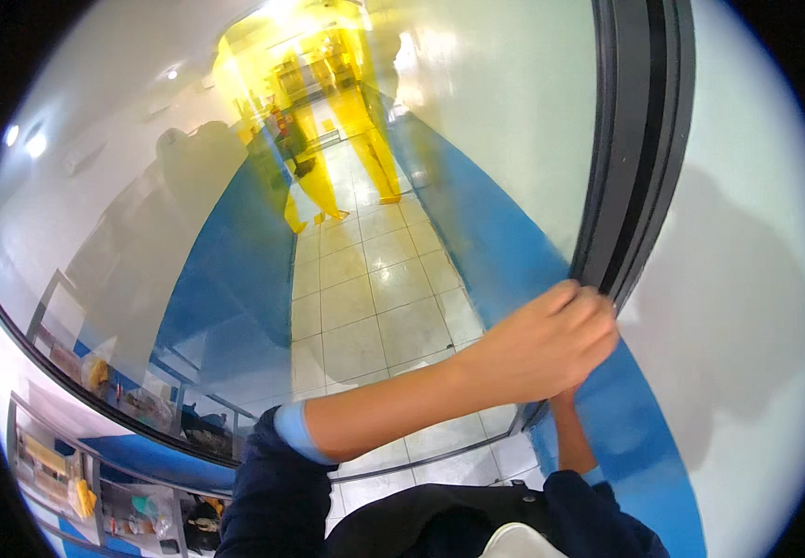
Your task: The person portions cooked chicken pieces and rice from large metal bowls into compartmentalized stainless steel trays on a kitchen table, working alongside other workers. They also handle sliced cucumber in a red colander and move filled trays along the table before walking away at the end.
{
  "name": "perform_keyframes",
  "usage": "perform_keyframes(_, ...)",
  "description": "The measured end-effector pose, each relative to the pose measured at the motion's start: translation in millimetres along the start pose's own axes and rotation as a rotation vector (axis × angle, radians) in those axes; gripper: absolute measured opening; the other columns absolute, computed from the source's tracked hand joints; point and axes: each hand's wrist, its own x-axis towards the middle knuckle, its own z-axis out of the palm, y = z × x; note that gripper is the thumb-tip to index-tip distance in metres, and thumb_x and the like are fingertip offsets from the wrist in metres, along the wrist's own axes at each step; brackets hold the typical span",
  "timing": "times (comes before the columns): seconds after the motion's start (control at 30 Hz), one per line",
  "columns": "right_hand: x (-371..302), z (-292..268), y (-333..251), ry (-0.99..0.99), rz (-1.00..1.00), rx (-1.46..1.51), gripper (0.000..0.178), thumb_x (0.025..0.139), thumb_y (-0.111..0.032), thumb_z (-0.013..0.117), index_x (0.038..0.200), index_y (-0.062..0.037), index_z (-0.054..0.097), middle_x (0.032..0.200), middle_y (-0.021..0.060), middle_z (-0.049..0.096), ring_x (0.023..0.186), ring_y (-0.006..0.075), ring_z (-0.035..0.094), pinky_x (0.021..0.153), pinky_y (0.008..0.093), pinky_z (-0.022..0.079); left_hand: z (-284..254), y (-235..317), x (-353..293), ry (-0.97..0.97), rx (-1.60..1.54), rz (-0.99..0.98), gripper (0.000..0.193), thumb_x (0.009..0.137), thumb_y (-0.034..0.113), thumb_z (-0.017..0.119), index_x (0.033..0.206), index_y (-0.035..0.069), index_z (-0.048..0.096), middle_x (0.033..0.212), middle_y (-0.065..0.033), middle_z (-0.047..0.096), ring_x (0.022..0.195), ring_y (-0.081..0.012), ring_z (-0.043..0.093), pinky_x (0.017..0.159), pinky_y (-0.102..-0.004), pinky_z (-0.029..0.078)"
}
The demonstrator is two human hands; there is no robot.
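Note:
My left hand [581, 337] reaches across to the right, its fingers curled closed against the lower part of a black door frame [627, 158]. Whatever it pinches, if anything, is hidden under the fingers. Below it, my right forearm [573, 435] rises beside the blue wall band; the right hand itself is mostly covered by the left hand and wrist, so its fingers do not show. A large glass pane [226, 325], edged in black along its bottom, stands in front of me, with a corridor visible through it.
Beyond the glass runs a white tiled floor [356, 298] between blue-and-white walls. Yellow translucent strips [379, 167] hang at its far end. At lower left a metal shelf [95, 493] holds bags and assorted items, mirrored in the glass. A white wall [746, 279] stands right.

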Motion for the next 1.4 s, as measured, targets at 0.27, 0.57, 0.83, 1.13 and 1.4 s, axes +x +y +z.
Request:
perform_keyframes(0.27, -44, -24, 8, -0.475, -0.109, 0.024, 0.016, 0.083, -0.004, 0.069, 0.098, -0.0009, 0.066, 0.092, 0.0152, 0.067, 0.081, 0.0292, 0.071, 0.075, 0.0363, 0.057, 109, -23, 22, -0.403, 0.4, 0.05, 0.019, 0.089, 0.023, 0.062, 0.089, 0.008, 0.074, 0.102, -0.0115, 0.069, 0.12, -0.0301, 0.062, 0.127, -0.0497, 0.029)
perform_keyframes(0.57, -54, -13, -60, -1.364, -0.241, 0.305, 0.037, 0.096, -0.016, 0.067, 0.131, -0.005, 0.063, 0.119, 0.0201, 0.068, 0.101, 0.0364, 0.071, 0.085, 0.043, 0.059, -1, -12, -132, -0.228, 0.783, -0.377, 0.032, 0.079, 0.03, 0.079, 0.109, 0.021, 0.078, 0.151, -0.0121, 0.058, 0.152, -0.0334, 0.037, 0.124, -0.0675, 0.005)
perform_keyframes(0.83, -18, 105, -1, -1.575, -0.289, 0.127, 0.03, 0.097, -0.018, 0.064, 0.126, -0.0097, 0.066, 0.111, 0.0154, 0.068, 0.098, 0.0366, 0.07, 0.082, 0.0454, 0.059, -45, 16, -257, 0.366, 0.724, -1.157, 0.11, 0.093, 0.039, 0.069, 0.166, 0.002, -0.004, 0.174, -0.0233, -0.003, 0.161, -0.038, 0.001, 0.13, -0.0523, 0.002)
perform_keyframes(1.13, -55, 354, 65, -1.878, -0.387, 0.06, 0.031, 0.097, -0.025, 0.063, 0.124, -0.0103, 0.066, 0.115, 0.0178, 0.067, 0.107, 0.0383, 0.067, 0.091, 0.0485, 0.056, -91, 32, -377, 0.729, 0.78, -1.416, 0.106, 0.091, 0.061, 0.061, 0.169, 0.011, 0.01, 0.174, -0.0183, 0.009, 0.158, -0.0406, 0.017, 0.128, -0.0565, 0.016)
perform_keyframes(1.4, -12, 490, 226, -2.225, -0.472, -0.498, 0.042, 0.094, -0.032, 0.064, 0.129, -0.0097, 0.066, 0.122, 0.0208, 0.07, 0.115, 0.0408, 0.066, 0.099, 0.0498, 0.052, -134, 19, -396, 1.95, 0.698, -1.476, 0.076, 0.106, 0.06, 0.032, 0.167, 0.016, 0.025, 0.175, -0.0185, 0.01, 0.162, -0.0338, 0.006, 0.13, -0.0589, -0.002)
